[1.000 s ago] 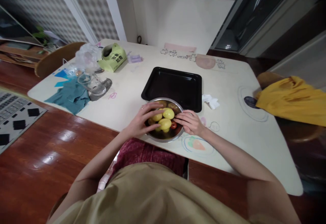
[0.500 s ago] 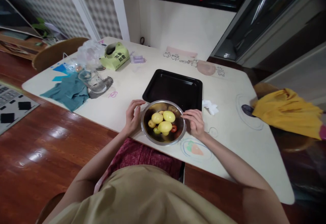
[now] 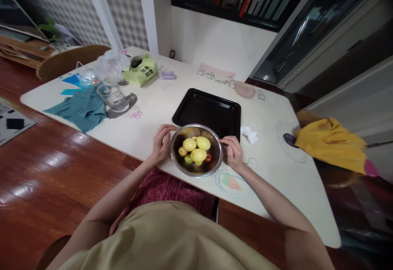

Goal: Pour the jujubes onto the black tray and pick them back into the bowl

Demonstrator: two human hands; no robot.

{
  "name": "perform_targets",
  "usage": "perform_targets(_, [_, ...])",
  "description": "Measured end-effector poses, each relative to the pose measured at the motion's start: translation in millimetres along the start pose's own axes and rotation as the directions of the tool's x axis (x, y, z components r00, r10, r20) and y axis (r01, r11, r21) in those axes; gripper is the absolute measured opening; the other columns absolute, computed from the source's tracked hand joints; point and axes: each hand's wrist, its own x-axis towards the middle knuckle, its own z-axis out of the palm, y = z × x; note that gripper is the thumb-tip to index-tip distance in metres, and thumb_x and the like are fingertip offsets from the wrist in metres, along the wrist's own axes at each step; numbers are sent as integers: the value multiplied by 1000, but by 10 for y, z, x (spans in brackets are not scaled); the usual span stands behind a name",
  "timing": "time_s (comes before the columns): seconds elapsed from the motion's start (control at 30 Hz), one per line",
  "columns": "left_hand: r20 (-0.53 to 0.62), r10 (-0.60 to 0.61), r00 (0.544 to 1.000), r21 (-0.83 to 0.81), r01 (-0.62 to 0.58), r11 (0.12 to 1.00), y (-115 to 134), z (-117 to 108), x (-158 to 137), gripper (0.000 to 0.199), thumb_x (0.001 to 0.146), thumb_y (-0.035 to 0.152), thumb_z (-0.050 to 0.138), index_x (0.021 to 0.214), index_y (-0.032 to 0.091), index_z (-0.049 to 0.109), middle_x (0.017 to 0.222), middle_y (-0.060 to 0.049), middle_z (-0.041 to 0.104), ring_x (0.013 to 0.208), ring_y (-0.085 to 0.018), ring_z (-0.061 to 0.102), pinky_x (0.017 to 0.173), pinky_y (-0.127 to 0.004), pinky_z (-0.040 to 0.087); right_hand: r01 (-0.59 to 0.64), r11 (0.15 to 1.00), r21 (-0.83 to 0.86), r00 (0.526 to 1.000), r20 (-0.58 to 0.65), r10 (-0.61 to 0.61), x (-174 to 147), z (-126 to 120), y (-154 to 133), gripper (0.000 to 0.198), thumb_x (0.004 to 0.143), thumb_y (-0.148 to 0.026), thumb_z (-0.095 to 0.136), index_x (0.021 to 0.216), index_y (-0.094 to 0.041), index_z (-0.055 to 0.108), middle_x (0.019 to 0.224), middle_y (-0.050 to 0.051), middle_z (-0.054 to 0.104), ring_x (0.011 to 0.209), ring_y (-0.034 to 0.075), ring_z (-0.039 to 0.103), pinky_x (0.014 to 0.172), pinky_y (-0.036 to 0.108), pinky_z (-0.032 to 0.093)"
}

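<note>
A round stainless steel bowl stands at the table's near edge and overlaps the front of a black baking tray. Inside are several yellow lemon-like fruits, some smaller yellow and green ones, and a small red fruit. My left hand is at the bowl's left side, its curved fingers reaching the rim. On the opposite side, my right hand has its fingertips on the right rim, the other fingers bent. Both hands appear to pinch the rim; the undersides of the fingers are partly hidden.
Crumpled white tissue lies right of the tray. Further left are a teal cloth, a clear glass jar, a plastic bag and a green carton. A yellow garment drapes over a chair at right.
The view has shifted slightly. My right hand's fingers have curled in more, and both hands sit close against the bowl rim. The bowl and tray have hardly moved.
</note>
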Motion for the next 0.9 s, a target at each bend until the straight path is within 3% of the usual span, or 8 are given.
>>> perform_targets(0.13, [4, 32, 999, -24, -32, 999, -19, 1, -9, 42, 116, 37, 34, 117, 17, 71, 111, -12, 73, 106, -23, 69, 94, -40, 57, -250, 968, 23, 965, 80, 248, 24, 3, -108, 31, 108, -38, 42, 118, -20, 65, 90, 7, 70, 77, 22, 66, 71, 36, 54])
perform_targets(0.27, [13, 117, 993, -64, -116, 991, -13, -1, -42, 49, 115, 44, 30, 123, 17, 70, 114, -13, 72, 108, -25, 68, 95, -43, 57, -555, 830, 50, 823, 181, 539, 117, 3, -261, 33, 102, -45, 52, 125, -21, 57, 74, -2, 64, 65, 18, 62, 63, 29, 50])
perform_targets(0.4, [89, 190, 978, -44, -186, 982, 236, 40, -73, 38, 112, 37, 40, 136, 18, 64, 122, -14, 71, 115, -27, 67, 101, -45, 55, -756, 651, 71, 612, 429, 664, 177, 13, -316, 37, 90, -58, 62, 98, -22, 62, 63, -2, 64, 55, 18, 59, 52, 27, 46])
perform_targets(0.47, [219, 216, 952, 33, -228, 973, 450, 94, -79, 40, 108, 29, 50, 146, 20, 59, 132, -15, 71, 126, -29, 65, 109, -48, 52, -866, 491, 98, 455, 564, 689, 168, 42, -311, 39, 83, -59, 62, 93, -21, 61, 55, -2, 62, 44, 17, 54, 42, 27, 41])
perform_targets(0.53, [362, 219, 906, 94, -269, 958, 653, 168, -82, 51, 105, 29, 55, 156, 22, 51, 145, -16, 66, 139, -31, 60, 120, -53, 45, -932, 338, 134, 342, 638, 690, 146, 83, -301, 36, 77, -53, 62, 92, -21, 61, 51, -3, 61, 38, 17, 51, 37, 26, 38])
perform_targets(0.7, [548, 126, 827, 205, -279, 938, 830, 357, -73, 69, 104, 48, 60, 166, 24, 40, 166, -17, 50, 157, -35, 44, 134, -62, 26, -950, 207, 236, 310, 605, 734, 163, 141, -315, 32, 63, -38, 60, 90, -22, 62, 55, -3, 65, 41, 18, 56, 37, 27, 43])
perform_targets(0.8, [585, 88, 806, 242, -277, 930, 753, 421, -16, 74, 105, 54, 59, 169, 26, 36, 171, -16, 43, 161, -36, 38, 135, -65, 20, -944, 222, 243, 324, 560, 763, 307, 103, -338, 31, 62, -38, 61, 89, -21, 62, 56, -2, 65, 39, 17, 55, 34, 26, 40])
perform_targets(0.9, [579, 72, 812, 264, -270, 926, 654, 464, 148, 71, 106, 51, 58, 169, 29, 35, 174, -15, 38, 163, -36, 35, 135, -68, 18, -920, 286, 266, 387, 510, 769, 571, 51, -318, 36, 64, -36, 62, 96, -20, 65, 62, -1, 69, 41, 17, 58, 35, 26, 41])
